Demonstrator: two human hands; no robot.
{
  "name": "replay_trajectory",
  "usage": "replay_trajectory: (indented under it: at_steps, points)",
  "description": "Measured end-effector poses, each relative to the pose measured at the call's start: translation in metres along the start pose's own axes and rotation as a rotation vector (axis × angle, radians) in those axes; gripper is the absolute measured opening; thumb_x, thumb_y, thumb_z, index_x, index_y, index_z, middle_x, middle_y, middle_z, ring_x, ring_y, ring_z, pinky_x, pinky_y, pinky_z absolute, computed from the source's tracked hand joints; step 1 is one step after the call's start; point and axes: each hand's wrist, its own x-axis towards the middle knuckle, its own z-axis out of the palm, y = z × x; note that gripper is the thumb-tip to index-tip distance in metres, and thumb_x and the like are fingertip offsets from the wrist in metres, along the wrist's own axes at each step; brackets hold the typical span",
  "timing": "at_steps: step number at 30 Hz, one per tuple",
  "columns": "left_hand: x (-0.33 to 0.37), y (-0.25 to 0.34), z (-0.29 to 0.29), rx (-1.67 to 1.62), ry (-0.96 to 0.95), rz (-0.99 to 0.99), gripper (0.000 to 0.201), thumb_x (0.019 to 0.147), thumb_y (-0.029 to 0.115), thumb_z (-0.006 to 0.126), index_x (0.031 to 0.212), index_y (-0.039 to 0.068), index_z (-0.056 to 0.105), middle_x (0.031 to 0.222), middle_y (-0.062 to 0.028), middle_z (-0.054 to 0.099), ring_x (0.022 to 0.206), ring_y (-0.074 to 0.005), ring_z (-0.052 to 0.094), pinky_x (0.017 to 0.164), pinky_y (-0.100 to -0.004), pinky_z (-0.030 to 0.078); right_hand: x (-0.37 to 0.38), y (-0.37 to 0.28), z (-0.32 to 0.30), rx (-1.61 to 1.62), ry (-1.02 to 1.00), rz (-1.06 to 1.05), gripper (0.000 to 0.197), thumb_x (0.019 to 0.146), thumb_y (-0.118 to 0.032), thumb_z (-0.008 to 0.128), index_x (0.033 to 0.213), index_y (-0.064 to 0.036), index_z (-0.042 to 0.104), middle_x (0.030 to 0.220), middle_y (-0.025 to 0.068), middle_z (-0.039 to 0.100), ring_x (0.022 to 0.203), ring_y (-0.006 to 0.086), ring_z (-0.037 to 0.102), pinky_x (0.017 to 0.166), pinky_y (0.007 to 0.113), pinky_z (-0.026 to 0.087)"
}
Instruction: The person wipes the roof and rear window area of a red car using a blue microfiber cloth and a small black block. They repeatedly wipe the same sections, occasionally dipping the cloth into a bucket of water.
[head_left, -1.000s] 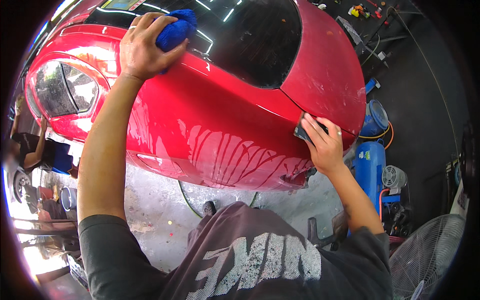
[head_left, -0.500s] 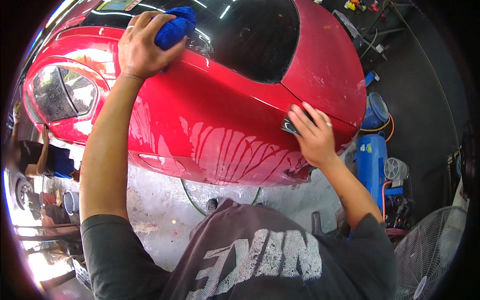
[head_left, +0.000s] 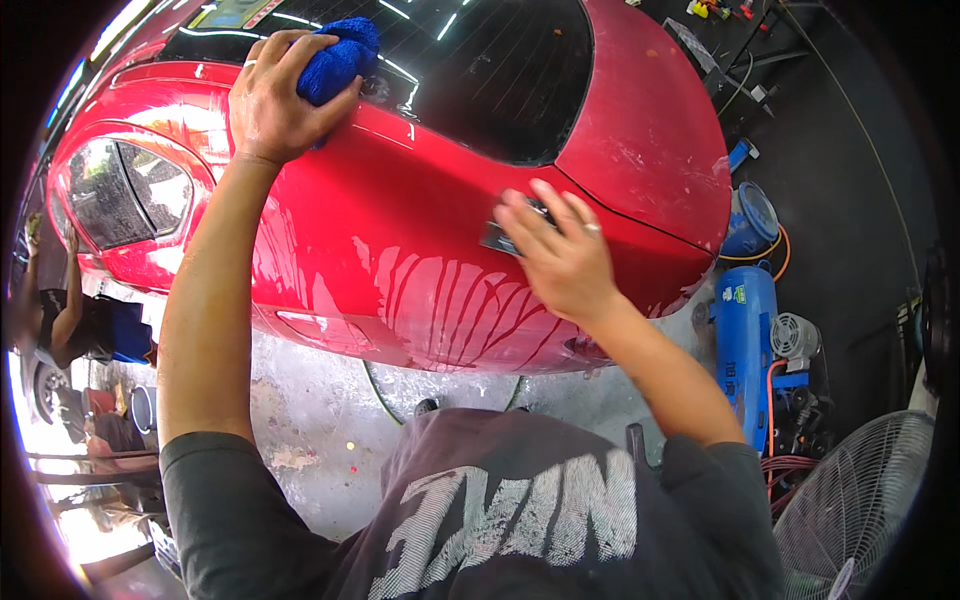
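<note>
A red car (head_left: 340, 215) fills the upper middle, its side panel streaked with wet, milky runs low down. My left hand (head_left: 278, 100) is closed around a bunched blue cloth (head_left: 342, 62), resting where the panel meets the dark rear window (head_left: 500, 85). Farther right, my right hand (head_left: 560, 240) presses a small dark sanding block (head_left: 497, 238) against the panel, just below the window's lower corner. My fingers cover most of the block, so its full shape is hidden.
At the right stand a blue air compressor (head_left: 742, 320), a blue bucket (head_left: 755, 222) and a large wire fan (head_left: 860, 500). Another person (head_left: 75, 320) works by the car's far-left side window. A thin hose (head_left: 380, 395) lies on the wet concrete floor.
My right hand has slid left along the panel with the block. The left hand and cloth have shifted only slightly left. The other person's arm has been raised along the car.
</note>
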Motion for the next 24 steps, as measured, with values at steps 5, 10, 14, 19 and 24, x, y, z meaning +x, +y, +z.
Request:
replay_trajectory:
  at_steps: [5,10,14,19,24]
  points:
    - [-0.005,-0.003,-0.005,0.012,-0.025,0.000,0.051,0.083,0.035,0.094,0.127,0.014,0.079,0.128,-0.0128,0.074,0.122,-0.0359,0.071,0.105,-0.0479,0.059,-0.011,0.019,-0.013,0.003,-0.045,-0.014,0.047,0.099,-0.016,0.074,0.146,-0.0174,0.074,0.157,0.0008,0.070,0.147,0.0348,0.061,0.120,0.054,0.047]
    - [-0.003,0.003,-0.002,-0.025,-0.014,-0.017,0.050,0.083,0.033,0.094,0.126,0.013,0.079,0.127,-0.0131,0.074,0.120,-0.0357,0.071,0.103,-0.0476,0.059,-0.087,0.069,-0.067,-0.083,-0.138,0.102,0.052,0.093,-0.012,0.079,0.145,-0.0123,0.074,0.157,0.0060,0.070,0.146,0.0381,0.061,0.118,0.053,0.048]
    - [-0.003,0.002,-0.006,-0.017,-0.013,0.002,0.049,0.082,0.032,0.094,0.125,0.013,0.079,0.126,-0.0128,0.075,0.118,-0.0353,0.072,0.102,-0.0471,0.059,-0.069,0.064,-0.073,0.011,-0.126,0.132,0.051,0.093,-0.013,0.080,0.143,-0.0085,0.074,0.155,0.0079,0.071,0.136,0.0370,0.064,0.112,0.051,0.050]
    - [-0.002,0.000,-0.002,-0.024,-0.005,0.008,0.050,0.083,0.032,0.094,0.126,0.014,0.079,0.126,-0.0128,0.075,0.118,-0.0356,0.072,0.101,-0.0478,0.060,-0.040,0.046,-0.046,0.024,-0.067,0.110,0.054,0.092,-0.016,0.082,0.144,-0.0075,0.073,0.148,0.0065,0.074,0.130,0.0335,0.065,0.107,0.049,0.050]
    - [-0.002,0.003,-0.001,-0.006,-0.015,-0.007,0.050,0.084,0.033,0.094,0.127,0.013,0.079,0.126,-0.0132,0.075,0.119,-0.0357,0.072,0.102,-0.0481,0.059,0.024,0.008,-0.010,0.108,0.053,0.145,0.051,0.093,-0.019,0.082,0.142,-0.0089,0.074,0.145,0.0058,0.076,0.130,0.0306,0.065,0.107,0.049,0.051]
